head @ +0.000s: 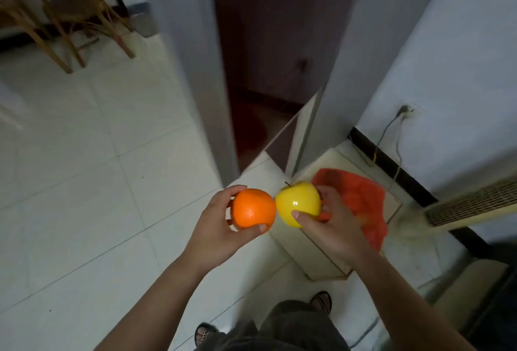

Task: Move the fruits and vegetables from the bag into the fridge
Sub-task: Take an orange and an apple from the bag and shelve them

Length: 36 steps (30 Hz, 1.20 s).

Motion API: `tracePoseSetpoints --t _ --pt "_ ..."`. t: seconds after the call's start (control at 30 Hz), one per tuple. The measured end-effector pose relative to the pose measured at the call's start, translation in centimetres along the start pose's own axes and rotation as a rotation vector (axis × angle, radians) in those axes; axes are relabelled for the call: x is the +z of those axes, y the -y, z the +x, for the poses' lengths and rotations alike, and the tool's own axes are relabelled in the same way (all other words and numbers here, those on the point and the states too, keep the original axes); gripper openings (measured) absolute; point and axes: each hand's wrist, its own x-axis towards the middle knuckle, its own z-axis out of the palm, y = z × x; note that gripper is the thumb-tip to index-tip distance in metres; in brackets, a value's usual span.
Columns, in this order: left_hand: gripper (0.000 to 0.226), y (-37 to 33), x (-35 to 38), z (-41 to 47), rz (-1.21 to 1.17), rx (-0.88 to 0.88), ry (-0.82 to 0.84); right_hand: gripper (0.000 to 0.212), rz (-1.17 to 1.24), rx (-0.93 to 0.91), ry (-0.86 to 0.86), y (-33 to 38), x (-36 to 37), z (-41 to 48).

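My left hand [221, 227] grips an orange [253, 208] with the fingers curled round it. Beside it, my right hand [333, 227] holds a yellow apple [299, 202], thumb across its front. The two fruits nearly touch at the centre of the head view, held above the floor. Behind my right hand, a red plastic bag [361, 202] lies on a low pale stool or box [321, 252]. No fridge interior shows in this frame.
A dark doorway [268, 71] opens straight ahead between pale wall edges. Wooden chairs [70, 15] stand at the far left on the white tiled floor [84, 183]. A wall socket with a cable [405, 113] and a vented appliance [475, 202] are on the right.
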Motion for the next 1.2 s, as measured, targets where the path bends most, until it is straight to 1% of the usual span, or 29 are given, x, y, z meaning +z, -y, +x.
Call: tracePoseSetpoints --t 0.13,0.3,0.43,0.53,0.63,0.8,0.93,1.03,1.2 --pt "0.073 3.4 -8.3 -3.7 0.049 0.024 -0.057 0.055 0.004 -0.063 0.022 3.1 8.6 -2.5" --pt "0.074 7.5 -16.7 -7.8 0.033 -0.020 -0.203 0.058 -0.010 -0.176 0.109 7.9 17.9 -2.8" --pt "0.072 10.4 -21.3 -10.0 -0.022 -0.085 -0.325 0.063 -0.042 -0.281 0.229 11.1 23.6 -1.3" --pt "0.070 12.2 -23.9 -10.5 -0.083 -0.146 -0.408 0.064 -0.036 -0.309 0.306 12.6 27.1 0.2" --pt "0.067 13.5 -26.7 -10.0 -0.057 -0.164 -0.449 0.064 -0.054 -0.313 0.362 13.6 30.4 2.3" --pt "0.070 15.9 -32.5 -6.1 0.014 -0.208 -0.478 0.072 -0.032 -0.270 0.459 15.7 36.2 8.0" --pt "0.076 17.6 -37.7 -0.8 0.030 -0.250 -0.529 0.071 0.027 -0.260 0.500 19.2 40.7 14.3" --pt "0.079 17.9 -41.5 3.8 0.031 -0.272 -0.542 0.074 0.014 -0.278 0.486 22.5 42.7 19.1" --pt "0.081 17.9 -46.1 11.2 0.013 -0.244 -0.564 0.072 0.008 -0.330 0.439 27.0 44.0 26.6"
